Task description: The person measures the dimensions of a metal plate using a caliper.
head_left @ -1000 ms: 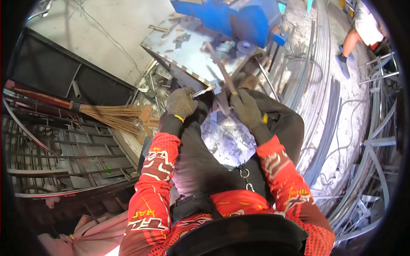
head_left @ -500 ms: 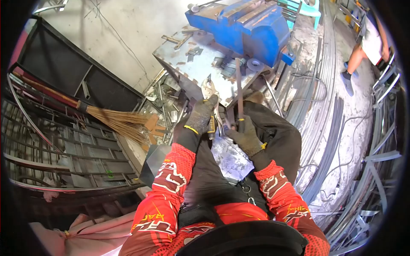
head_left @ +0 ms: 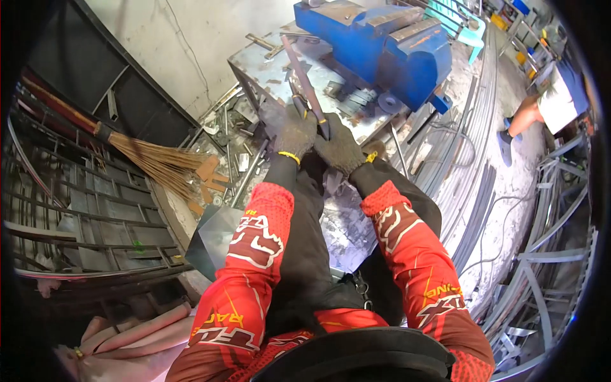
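My gloved left hand (head_left: 296, 135) is closed around locking pliers (head_left: 296, 95), whose jaws point up toward the metal table (head_left: 258, 73). Close beside it, my gloved right hand (head_left: 340, 148) grips a long, flat, brownish metal bar (head_left: 303, 75). The bar slants up and left, crossing over the pliers' jaws in this view. My fingers hide its lower end and most of the pliers' handles. Both hands are in front of the table's near corner, above my knees.
A blue bench vise (head_left: 382, 48) stands on the table near metal scraps and a grey disc (head_left: 389, 102). A broom (head_left: 149, 159) lies left. Long metal strips (head_left: 474, 216) run along the right floor. A person (head_left: 541, 108) stands at upper right.
My right hand has moved left and up against my left, and the bar has swung from upright to a leftward slant across the pliers. My view has shifted slightly.
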`<state>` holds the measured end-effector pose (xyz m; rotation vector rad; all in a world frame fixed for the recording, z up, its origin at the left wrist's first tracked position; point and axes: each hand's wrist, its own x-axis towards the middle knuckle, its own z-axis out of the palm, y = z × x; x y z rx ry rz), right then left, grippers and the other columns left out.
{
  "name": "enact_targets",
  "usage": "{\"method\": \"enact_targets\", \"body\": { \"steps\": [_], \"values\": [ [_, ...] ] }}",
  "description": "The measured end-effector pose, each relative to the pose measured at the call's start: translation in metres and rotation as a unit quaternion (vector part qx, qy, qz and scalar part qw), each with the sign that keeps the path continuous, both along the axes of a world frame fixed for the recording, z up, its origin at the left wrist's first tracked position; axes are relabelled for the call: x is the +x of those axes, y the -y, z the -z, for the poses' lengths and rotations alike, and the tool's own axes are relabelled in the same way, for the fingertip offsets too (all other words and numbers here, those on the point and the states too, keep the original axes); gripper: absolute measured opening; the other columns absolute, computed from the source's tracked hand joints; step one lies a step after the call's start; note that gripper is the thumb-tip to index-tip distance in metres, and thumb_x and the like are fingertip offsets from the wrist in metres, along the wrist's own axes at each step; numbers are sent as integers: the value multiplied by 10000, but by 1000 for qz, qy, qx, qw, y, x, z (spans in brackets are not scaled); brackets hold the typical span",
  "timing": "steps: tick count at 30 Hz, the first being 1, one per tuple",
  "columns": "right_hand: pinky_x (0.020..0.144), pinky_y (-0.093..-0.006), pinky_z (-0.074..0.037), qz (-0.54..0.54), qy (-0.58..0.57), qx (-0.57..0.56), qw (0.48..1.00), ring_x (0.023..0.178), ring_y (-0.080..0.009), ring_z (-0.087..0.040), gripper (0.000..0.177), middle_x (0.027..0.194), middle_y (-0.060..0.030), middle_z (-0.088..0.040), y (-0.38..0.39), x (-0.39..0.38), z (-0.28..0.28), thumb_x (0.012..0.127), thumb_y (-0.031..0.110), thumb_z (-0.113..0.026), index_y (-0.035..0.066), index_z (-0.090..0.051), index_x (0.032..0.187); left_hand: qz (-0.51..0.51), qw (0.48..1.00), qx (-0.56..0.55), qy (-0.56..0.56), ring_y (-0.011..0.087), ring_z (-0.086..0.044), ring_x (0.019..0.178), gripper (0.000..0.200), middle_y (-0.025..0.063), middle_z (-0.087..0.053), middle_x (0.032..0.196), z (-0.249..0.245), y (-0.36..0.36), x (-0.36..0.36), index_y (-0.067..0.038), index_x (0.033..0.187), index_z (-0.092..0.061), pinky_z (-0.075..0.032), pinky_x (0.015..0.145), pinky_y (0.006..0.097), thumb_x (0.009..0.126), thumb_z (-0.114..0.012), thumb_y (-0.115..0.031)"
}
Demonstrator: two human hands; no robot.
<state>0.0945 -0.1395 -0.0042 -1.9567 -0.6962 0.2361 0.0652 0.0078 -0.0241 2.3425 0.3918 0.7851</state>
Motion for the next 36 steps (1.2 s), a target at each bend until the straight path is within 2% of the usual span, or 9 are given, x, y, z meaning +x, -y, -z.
{"method": "enact_targets", "body": {
  "steps": [10,12,16,18,24,26,27,30,36],
  "values": [
    [918,-542,-518,12,2,-71,997,1096,-523,-646,496,1119,-379,-657,-50,72,27,866,316,-675,-13,-523,1204,-89,968,-217,-91,524,-620,1155,559,394,-635,1174,-5,-26,58,113,1153,-615,-483,998,542,955,-579,-408],
    [903,-553,-513,24,16,-61,998,1071,-530,-650,457,1096,-376,-662,-57,69,26,872,304,-675,-9,-518,1167,-57,988,-64,-129,519,-614,1176,583,396,-616,1227,-1,-32,63,116,1216,-571,-478,1015,534,960,-568,-408],
    [914,-548,-491,55,9,-46,997,1077,-514,-632,553,1105,-370,-642,-62,65,28,914,374,-682,-55,-528,1227,-74,985,-110,-109,517,-623,1123,502,369,-604,1221,9,-39,78,52,1292,-535,-497,979,543,997,-540,-354],
    [900,-549,-495,45,11,-20,999,1065,-516,-637,524,1092,-364,-651,-62,67,31,906,331,-692,-45,-518,1226,-30,986,85,-144,472,-647,1078,425,349,-612,1179,70,-73,104,24,1254,-585,-515,944,543,983,-553,-302],
    [883,-528,-508,60,39,-76,995,1033,-478,-665,467,1065,-332,-669,-63,76,47,875,240,-670,-13,-512,1234,-41,981,-146,-120,448,-671,1099,478,336,-635,1244,8,-65,81,33,1283,-591,-526,954,499,929,-622,-287],
    [881,-523,-509,66,-3,-40,997,1017,-467,-665,464,1049,-323,-664,-55,81,38,864,224,-662,-7,-514,1238,106,957,159,-219,405,-715,974,464,287,-680,1212,-7,-92,70,6,1256,-636,-558,862,447,914,-657,-307],
    [879,-518,-510,70,-48,-6,996,1001,-457,-665,462,1033,-315,-659,-50,81,34,853,209,-653,-1,-516,1241,107,956,162,-221,405,-715,974,464,287,-680,1212,-10,-93,68,6,1256,-636,-558,862,447,914,-657,-307],
    [877,-511,-509,69,-15,-18,997,996,-443,-661,485,1018,-300,-650,-45,94,43,831,208,-666,9,-520,1248,-15,944,-311,-110,236,-671,716,375,143,-657,813,-18,-90,54,-34,1132,-663,-547,615,418,913,-685,-337],
    [852,-505,-525,66,28,-43,997,981,-434,-676,475,1030,-290,-660,-33,89,44,837,244,-692,-12,-535,1205,22,897,-429,-107,145,-575,567,319,44,-635,777,2,-96,48,-42,1076,-682,-476,469,331,949,-701,-333]
  ]
}}
